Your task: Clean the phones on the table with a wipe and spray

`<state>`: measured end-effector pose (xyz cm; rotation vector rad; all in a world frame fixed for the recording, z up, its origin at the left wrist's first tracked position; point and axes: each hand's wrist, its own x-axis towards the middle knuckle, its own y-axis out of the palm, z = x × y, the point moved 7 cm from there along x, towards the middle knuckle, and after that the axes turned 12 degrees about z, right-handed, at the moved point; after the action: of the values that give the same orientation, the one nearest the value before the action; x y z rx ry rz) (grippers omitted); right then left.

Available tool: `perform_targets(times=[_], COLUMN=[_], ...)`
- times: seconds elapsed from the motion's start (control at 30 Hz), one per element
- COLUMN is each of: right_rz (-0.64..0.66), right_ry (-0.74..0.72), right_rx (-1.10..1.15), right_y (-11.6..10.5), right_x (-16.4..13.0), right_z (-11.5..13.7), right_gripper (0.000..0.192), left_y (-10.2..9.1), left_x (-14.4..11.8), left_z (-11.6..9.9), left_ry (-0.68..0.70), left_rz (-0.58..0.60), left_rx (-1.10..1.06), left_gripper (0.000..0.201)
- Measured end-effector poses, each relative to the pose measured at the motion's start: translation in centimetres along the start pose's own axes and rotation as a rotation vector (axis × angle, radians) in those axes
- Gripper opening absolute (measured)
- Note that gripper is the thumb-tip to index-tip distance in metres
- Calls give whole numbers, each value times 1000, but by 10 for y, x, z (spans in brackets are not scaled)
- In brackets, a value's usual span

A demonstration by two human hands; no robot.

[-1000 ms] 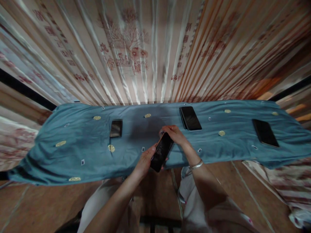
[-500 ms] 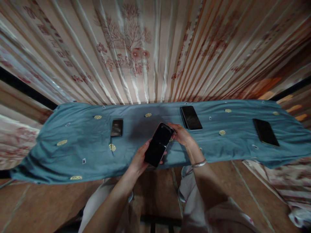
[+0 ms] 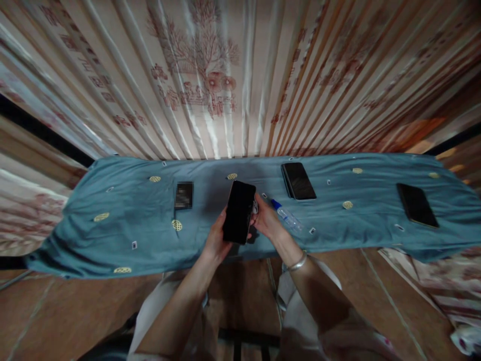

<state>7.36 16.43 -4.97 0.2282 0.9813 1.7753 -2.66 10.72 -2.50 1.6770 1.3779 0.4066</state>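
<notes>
The phone (image 3: 239,213), above the near half of the counter (image 3: 338,233), now points almost straight away instead of slanting right; the left hand (image 3: 216,238) holds its left edge. The right hand (image 3: 266,216) is at its right edge, grip unclear, and the bottle (image 3: 287,215) now shows farther right. The left hand thus appears to steady the phone for right-hand work.

A flat black smartphone (image 3: 239,211), rounded at the corners, is held above the surface (image 3: 150,220), roughly midway between its left and right edges. Its dark, unlit face is turned up, the far end leaning slightly right. A small whitish object (image 3: 255,206), partly hidden, sits at its right side.
</notes>
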Motion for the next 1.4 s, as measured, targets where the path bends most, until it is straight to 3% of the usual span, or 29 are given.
perform_targets(times=[0.27,0.47,0.57,0.7,0.87,1.07,1.23,1.4], right_rz=[-41,-105,-176,-90,105,301,311,245], right_ry=[-47,-314,-483,-598,-544,-535,-615,-685], right_rx=[-342,-1000,-1190,-1325,-1465,-1468,-1469,-1460], right_y=[0,-1,4,20,41,63,67,65], right_x=[-1,-7,-18,-23,-19,-35,-46,-42], right_z=[-18,19,42,46,13,-13,-10,0], right_gripper=[55,55,44,40,50,47,46,46], left_y=[-3,-1,-4,-5,1,-9,-11,-1], left_x=[0,0,0,2,8,8,7,12], left_z=[-2,-12,-14,-6,4,-3,-11,-9], left_ry=[-45,23,55,44,80,156,222,332], left_rz=[-120,-78,-93,-102,-73,-217,-260,-141], left_rx=[-114,-110,-100,-78,-105,-160,-102,-1], left_gripper=[51,49,44,39,40,40,40,40])
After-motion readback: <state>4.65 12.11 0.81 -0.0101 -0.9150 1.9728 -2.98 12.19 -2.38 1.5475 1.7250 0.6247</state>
